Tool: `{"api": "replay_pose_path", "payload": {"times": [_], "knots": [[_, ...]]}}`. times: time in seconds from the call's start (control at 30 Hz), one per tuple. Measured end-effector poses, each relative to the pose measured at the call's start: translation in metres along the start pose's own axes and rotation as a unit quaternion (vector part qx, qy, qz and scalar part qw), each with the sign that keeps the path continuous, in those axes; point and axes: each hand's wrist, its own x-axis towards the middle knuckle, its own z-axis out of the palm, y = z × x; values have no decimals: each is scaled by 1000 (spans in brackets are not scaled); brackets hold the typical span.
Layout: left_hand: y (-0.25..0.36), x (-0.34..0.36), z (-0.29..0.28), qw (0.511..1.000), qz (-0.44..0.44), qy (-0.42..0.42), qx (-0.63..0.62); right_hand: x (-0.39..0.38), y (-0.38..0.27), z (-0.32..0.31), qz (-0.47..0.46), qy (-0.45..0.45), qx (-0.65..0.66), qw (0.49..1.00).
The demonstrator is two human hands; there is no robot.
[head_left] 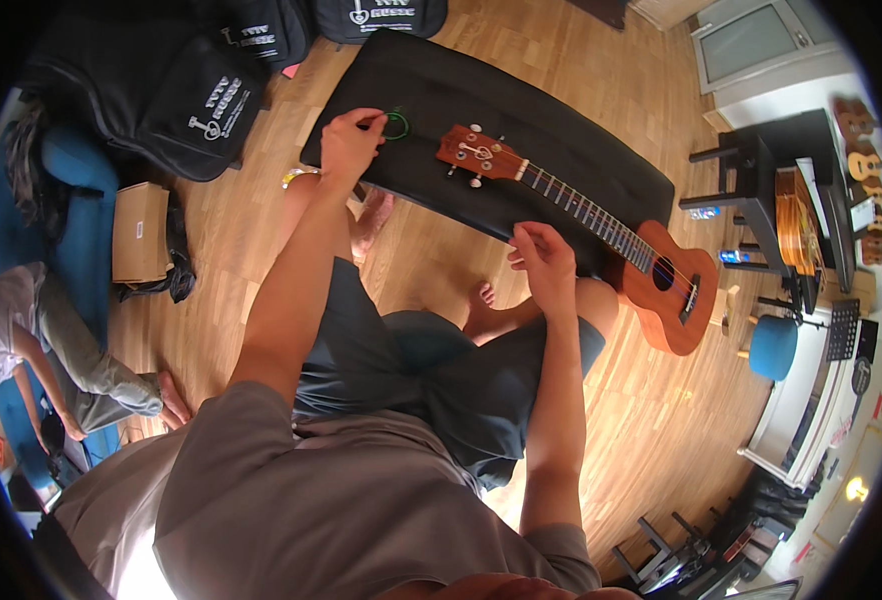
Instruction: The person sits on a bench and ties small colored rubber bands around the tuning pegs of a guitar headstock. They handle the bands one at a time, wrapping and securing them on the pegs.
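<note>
At the left end of a black padded bench (451, 75), my left hand (349, 148) is closed, its fingertips pinching the edge of a thin green coil (397, 126) that looks like looped string. A reddish-brown ukulele (676, 315) lies face up across the bench. Its headstock (476, 152) points toward the coil, and its body hangs past the bench's near edge beside my right knee. Just below the neck, apart from it, hovers my right hand (546, 265) with fingers curled together. Anything thin between those fingers is too small to make out.
Black instrument bags (196, 105) stand at the upper left, near a cardboard box (141, 232). Another person (71, 350) sits on a blue sofa at the left. A blue stool (773, 347), a black table and several hanging ukuleles are along the right side.
</note>
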Motion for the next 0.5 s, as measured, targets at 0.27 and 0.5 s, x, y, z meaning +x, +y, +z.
{"api": "replay_pose_path", "payload": {"times": [0.27,0.5], "knots": [[-32,17,3,986,-9,4,-164,-9,6,-14,9,14,-12,1000],[-31,18,-2,992,-29,4,-123,-17,-4,-15,11,22,-24,999]]}}
